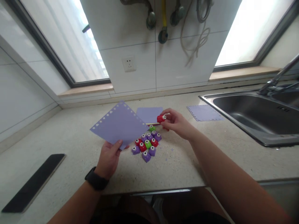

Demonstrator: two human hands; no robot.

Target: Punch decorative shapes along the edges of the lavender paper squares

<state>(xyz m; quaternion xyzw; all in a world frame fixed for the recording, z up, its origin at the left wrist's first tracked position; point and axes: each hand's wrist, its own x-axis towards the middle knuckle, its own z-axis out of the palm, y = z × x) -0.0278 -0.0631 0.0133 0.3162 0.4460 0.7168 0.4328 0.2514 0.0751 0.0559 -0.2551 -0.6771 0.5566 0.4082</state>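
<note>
While punches (147,144) dot pale counter (74,133), tiled wall (137,82), metal sink (247,113)

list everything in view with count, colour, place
Held sheet: 1, purple, left hand
Held punch: 1, red, right hand
Loose punches: at least 12, purple, red, green, on counter
Other sheets: 2, purple, behind punches, beside sink
Scraps: several, purple, beside punches
Slab: 1, black, counter's left
Sink, faucet: 1 each, grey, right
Socket: 1, white, wall
Windows: 2, white, either side
Pipes: several, grey, yellow, upper wall
Watch: 1, black, left wrist
Legs: 2, dim, below counter
Hands: 2, bare, over counter
</note>
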